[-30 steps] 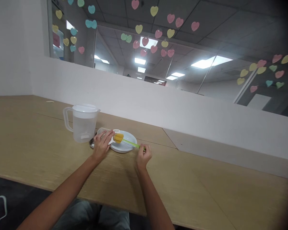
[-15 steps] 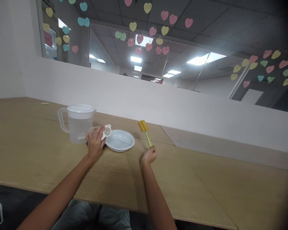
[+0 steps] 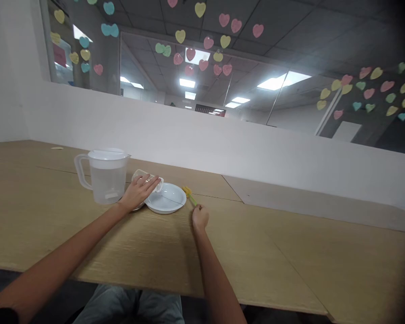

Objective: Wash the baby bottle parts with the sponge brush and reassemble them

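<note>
My left hand (image 3: 137, 192) grips a clear bottle (image 3: 145, 177) lying tilted over the edge of a white plate (image 3: 167, 200). My right hand (image 3: 200, 218) is closed round the green handle of a sponge brush (image 3: 190, 195). Its yellow sponge head lies low by the plate's right rim. A clear plastic jug (image 3: 106, 176) with a white lid stands just left of my left hand.
All of it sits on a long wooden table (image 3: 290, 252) against a low white wall (image 3: 256, 153). Glass with paper hearts stuck on it rises above the wall. A small metal dish shows under my left hand.
The brush came out of the bottle, swung up to the right, then dropped down beside the plate's right rim. My left hand kept hold of the bottle.
</note>
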{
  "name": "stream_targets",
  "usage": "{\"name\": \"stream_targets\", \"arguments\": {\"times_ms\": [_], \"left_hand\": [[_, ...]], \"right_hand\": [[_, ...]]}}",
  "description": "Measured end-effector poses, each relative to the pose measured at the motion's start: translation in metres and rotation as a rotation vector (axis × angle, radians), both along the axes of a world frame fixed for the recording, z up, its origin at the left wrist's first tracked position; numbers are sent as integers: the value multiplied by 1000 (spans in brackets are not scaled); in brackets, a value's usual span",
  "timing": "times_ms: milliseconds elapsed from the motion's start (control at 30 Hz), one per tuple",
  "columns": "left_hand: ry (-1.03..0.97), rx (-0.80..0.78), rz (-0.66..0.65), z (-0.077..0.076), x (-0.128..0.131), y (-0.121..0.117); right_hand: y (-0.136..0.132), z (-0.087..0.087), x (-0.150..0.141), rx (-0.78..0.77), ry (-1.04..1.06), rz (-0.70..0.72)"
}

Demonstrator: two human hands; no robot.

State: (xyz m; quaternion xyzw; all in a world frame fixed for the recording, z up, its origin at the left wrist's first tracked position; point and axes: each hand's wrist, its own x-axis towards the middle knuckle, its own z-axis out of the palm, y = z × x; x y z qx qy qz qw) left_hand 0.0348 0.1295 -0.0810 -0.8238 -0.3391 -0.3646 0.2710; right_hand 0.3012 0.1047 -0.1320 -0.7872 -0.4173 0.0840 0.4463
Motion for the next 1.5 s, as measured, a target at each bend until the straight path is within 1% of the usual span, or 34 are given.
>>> {"name": "stream_targets", "arguments": {"times_ms": [167, 233, 300, 400, 467, 700, 800, 900, 967, 1100, 1200, 1300, 1367, 1433, 1500], "left_hand": [[204, -47, -7, 10, -10, 13], [224, -66, 7, 14, -12, 16], [170, -67, 40, 17, -11, 15], [-69, -84, 117, 19, -7, 9], [-254, -140, 113, 19, -3, 1], [-909, -442, -134, 18, 17, -36], [-1042, -533, -240, 9, 26, -47], [-1059, -559, -309, -7, 32, -53], [-1047, -555, -326, -19, 34, -56], [-923, -461, -316, -44, 35, -60], [-824, -405, -311, -57, 36, -61], [-754, -419, -306, -64, 37, -61], [-712, -448, -311, -65, 39, -61], [-679, -480, -330, -65, 40, -61], [-653, -504, -350, -65, 40, -62]], "right_hand": [[-2, 1, -3, -19, -44, 36], [-2, 1, -3, -28, -61, 50], [-2, 1, -3, -40, -82, 65], [-3, 2, -6, -65, -123, 92], [-5, 2, -9, -93, -155, 110], [-11, 5, -17, -182, -296, 154], [-11, 4, -18, -201, -349, 170], [-10, 2, -18, -204, -390, 178], [-10, 1, -19, -200, -409, 178], [-11, 3, -20, -174, -435, 165], [-15, 8, -22, -121, -448, 146], [-19, 13, -25, -10, -455, 152], [-21, 13, -28, 65, -475, 205], [-20, 11, -30, 95, -517, 267], [-19, 8, -33, 106, -560, 295]]}}
